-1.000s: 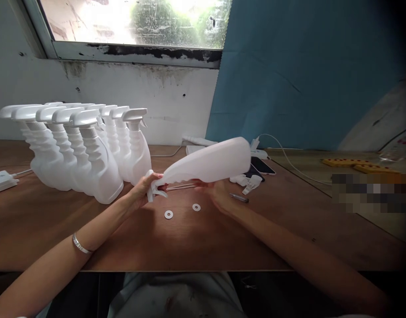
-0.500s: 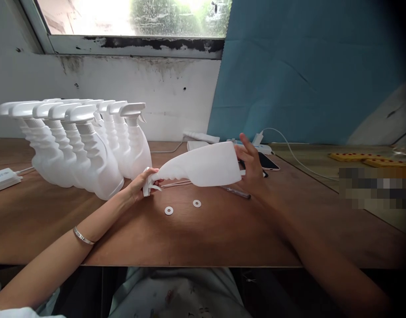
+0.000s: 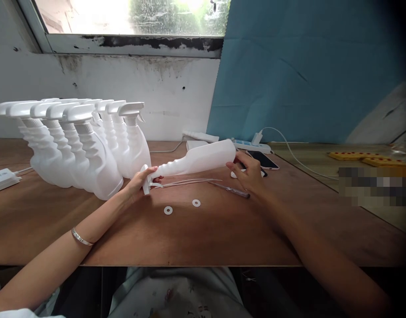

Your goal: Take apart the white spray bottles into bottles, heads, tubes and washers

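Observation:
A white spray bottle [image 3: 203,159] lies nearly level above the table, its trigger head to the left and its base raised slightly to the right. My left hand [image 3: 144,177] is closed around the neck by the trigger head. At the other end my right hand [image 3: 249,170] has its thumb and fingers curled at the base; some fingertips are hidden. Below the bottle are thin white tubes [image 3: 189,181] and a screwdriver [image 3: 236,191] with a clear handle. Two white washers, a left one [image 3: 168,210] and a right one [image 3: 196,203], lie flat nearer to me.
Several white spray bottles [image 3: 103,163] stand upright in a group at the left. Behind my right hand are a phone [image 3: 262,160] and a power strip [image 3: 249,145] with a cable. A white adapter [image 3: 4,179] sits at the far left, yellow pieces [image 3: 355,156] at the right.
The bottle has rolled about its length, so its narrower, ridged side now faces me. My right hand has gone from raised, spread fingers to curled fingers at the base. My left hand keeps its hold.

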A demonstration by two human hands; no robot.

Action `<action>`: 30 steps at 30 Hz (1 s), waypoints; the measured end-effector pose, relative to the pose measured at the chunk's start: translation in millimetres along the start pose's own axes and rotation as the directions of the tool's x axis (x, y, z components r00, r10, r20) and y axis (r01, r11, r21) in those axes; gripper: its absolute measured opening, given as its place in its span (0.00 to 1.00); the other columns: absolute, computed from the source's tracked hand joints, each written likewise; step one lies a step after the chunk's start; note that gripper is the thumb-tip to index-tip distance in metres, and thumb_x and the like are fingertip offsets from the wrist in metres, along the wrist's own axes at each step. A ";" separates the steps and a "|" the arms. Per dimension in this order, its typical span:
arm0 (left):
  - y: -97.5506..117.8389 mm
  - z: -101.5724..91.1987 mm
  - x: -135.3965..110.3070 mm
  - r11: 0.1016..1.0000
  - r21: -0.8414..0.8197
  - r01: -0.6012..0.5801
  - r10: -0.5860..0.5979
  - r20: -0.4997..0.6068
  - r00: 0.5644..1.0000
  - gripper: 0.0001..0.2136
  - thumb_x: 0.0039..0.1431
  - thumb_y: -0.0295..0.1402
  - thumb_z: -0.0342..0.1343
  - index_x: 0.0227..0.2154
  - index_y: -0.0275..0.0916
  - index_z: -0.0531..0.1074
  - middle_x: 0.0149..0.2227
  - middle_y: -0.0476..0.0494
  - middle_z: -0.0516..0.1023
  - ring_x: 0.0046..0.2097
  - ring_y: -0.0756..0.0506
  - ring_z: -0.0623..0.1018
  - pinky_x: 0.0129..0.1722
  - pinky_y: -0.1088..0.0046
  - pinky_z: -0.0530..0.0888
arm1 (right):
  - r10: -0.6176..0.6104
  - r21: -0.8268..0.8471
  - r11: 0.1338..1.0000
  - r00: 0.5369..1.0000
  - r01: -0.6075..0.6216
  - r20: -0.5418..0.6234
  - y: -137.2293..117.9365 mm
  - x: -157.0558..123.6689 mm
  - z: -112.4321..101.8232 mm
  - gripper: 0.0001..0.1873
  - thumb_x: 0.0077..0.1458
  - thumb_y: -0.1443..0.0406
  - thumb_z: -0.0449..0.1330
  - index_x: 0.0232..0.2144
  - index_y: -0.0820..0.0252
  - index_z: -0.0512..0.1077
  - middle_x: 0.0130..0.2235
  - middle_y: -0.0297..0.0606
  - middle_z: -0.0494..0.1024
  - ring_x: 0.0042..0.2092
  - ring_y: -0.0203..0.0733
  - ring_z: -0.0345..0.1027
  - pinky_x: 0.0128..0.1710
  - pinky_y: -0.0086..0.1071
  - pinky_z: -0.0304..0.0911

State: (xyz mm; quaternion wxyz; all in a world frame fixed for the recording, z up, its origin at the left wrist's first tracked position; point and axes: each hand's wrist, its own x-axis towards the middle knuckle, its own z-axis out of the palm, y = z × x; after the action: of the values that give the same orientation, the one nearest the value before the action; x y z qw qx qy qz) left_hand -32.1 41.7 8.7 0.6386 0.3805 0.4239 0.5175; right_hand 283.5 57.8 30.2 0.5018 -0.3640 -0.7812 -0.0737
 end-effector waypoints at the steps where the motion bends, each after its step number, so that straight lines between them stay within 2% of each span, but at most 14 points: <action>1: -0.5 -1.2 1.2 1.000 -0.004 -0.010 0.010 -0.009 1.000 0.10 0.48 0.33 0.59 0.32 0.31 0.70 0.25 0.44 0.74 0.24 0.52 0.73 0.23 0.79 0.73 | 0.002 0.010 1.000 1.000 -0.002 0.005 -1.8 0.0 -0.2 0.11 0.55 0.58 0.54 0.33 0.59 0.69 0.28 0.35 0.71 0.27 0.38 0.62 0.29 0.33 0.59; 5: -2.6 -2.4 3.0 0.999 -0.022 -0.036 0.036 0.005 0.999 0.09 0.47 0.32 0.60 0.29 0.32 0.71 0.23 0.47 0.71 0.24 0.52 0.71 0.22 0.78 0.72 | 0.054 0.042 0.998 0.999 -0.054 0.004 -7.4 -0.9 0.4 0.13 0.56 0.57 0.52 0.34 0.60 0.69 0.28 0.36 0.70 0.27 0.37 0.60 0.28 0.32 0.56; 8: -2.8 -0.7 1.8 0.999 -0.019 -0.045 0.045 0.038 0.998 0.10 0.45 0.33 0.61 0.29 0.31 0.72 0.23 0.46 0.71 0.25 0.52 0.71 0.23 0.77 0.71 | 0.183 0.140 0.973 0.983 -0.181 0.000 -7.5 -2.8 3.4 0.16 0.55 0.53 0.51 0.34 0.59 0.67 0.26 0.34 0.69 0.26 0.37 0.60 0.25 0.31 0.55; 12: -1.9 -0.3 0.6 0.996 0.048 -0.072 0.067 0.100 0.993 0.15 0.42 0.30 0.64 0.36 0.30 0.73 0.30 0.43 0.74 0.28 0.50 0.71 0.26 0.75 0.72 | 0.387 0.408 0.836 0.921 -0.366 0.032 -5.9 -3.3 8.7 0.21 0.52 0.49 0.53 0.43 0.55 0.61 0.20 0.27 0.64 0.17 0.33 0.54 0.16 0.27 0.51; 14: -2.0 -1.2 0.6 0.991 0.093 -0.099 0.088 0.115 0.989 0.18 0.40 0.28 0.65 0.38 0.31 0.73 0.28 0.45 0.73 0.27 0.51 0.70 0.25 0.76 0.71 | 0.445 0.487 0.767 0.893 -0.418 0.066 -3.8 -2.7 11.3 0.21 0.50 0.49 0.55 0.41 0.53 0.62 0.16 0.25 0.61 0.14 0.31 0.51 0.13 0.26 0.47; 18: -2.3 -2.4 1.1 0.990 0.093 -0.107 0.101 0.070 0.992 0.22 0.36 0.26 0.67 0.39 0.32 0.72 0.26 0.47 0.74 0.26 0.52 0.70 0.23 0.78 0.69 | 0.490 0.565 0.684 0.864 -0.461 0.113 3.4 -2.7 17.3 0.19 0.53 0.47 0.50 0.29 0.56 0.64 0.13 0.26 0.60 0.13 0.31 0.51 0.11 0.26 0.46; 20: -1.6 -2.1 1.5 0.992 0.074 -0.099 0.096 0.041 0.995 0.20 0.38 0.28 0.66 0.38 0.32 0.73 0.27 0.45 0.75 0.27 0.51 0.72 0.23 0.79 0.69 | 0.477 0.602 0.654 0.867 -0.458 0.143 5.9 -3.6 19.4 0.20 0.55 0.49 0.45 0.29 0.58 0.65 0.14 0.28 0.62 0.13 0.32 0.51 0.12 0.27 0.49; 22: -0.4 -1.2 1.5 0.994 0.056 -0.093 0.092 0.008 0.996 0.17 0.41 0.30 0.65 0.36 0.31 0.73 0.28 0.44 0.76 0.28 0.51 0.73 0.23 0.81 0.69 | 0.459 0.629 0.634 0.874 -0.449 0.162 6.5 -4.5 19.9 0.18 0.54 0.53 0.46 0.30 0.59 0.66 0.15 0.29 0.63 0.15 0.33 0.52 0.14 0.28 0.51; 25: 1.9 0.9 0.4 0.996 0.030 -0.079 0.080 -0.048 0.996 0.13 0.44 0.30 0.63 0.35 0.32 0.74 0.31 0.44 0.77 0.30 0.52 0.74 0.24 0.83 0.70 | 0.413 0.598 0.693 0.902 -0.402 0.128 4.6 -5.5 18.4 0.10 0.48 0.60 0.53 0.33 0.59 0.68 0.18 0.28 0.65 0.19 0.33 0.56 0.18 0.28 0.54; 28: 2.6 3.0 -1.2 0.999 0.016 -0.048 0.049 -0.072 0.996 0.12 0.46 0.29 0.62 0.36 0.32 0.74 0.33 0.43 0.77 0.31 0.51 0.75 0.23 0.84 0.70 | 0.324 0.526 0.794 0.944 -0.305 0.059 1.9 -5.7 16.9 0.14 0.44 0.64 0.59 0.37 0.56 0.69 0.29 0.31 0.69 0.28 0.36 0.63 0.26 0.30 0.61; 30: 1.8 3.4 -1.2 1.000 0.012 -0.026 0.027 -0.067 0.997 0.12 0.46 0.28 0.62 0.36 0.31 0.74 0.33 0.42 0.77 0.31 0.50 0.76 0.22 0.83 0.70 | 0.267 0.493 0.836 0.964 -0.241 0.018 0.4 -5.4 16.4 0.17 0.43 0.63 0.61 0.39 0.55 0.68 0.40 0.36 0.69 0.40 0.41 0.65 0.34 0.32 0.63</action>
State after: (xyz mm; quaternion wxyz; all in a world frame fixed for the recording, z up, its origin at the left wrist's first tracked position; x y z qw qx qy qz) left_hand -29.7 40.7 11.7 0.6149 0.3721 0.4428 0.5361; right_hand 273.0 63.3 17.6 0.6028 -0.3230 -0.7058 0.1847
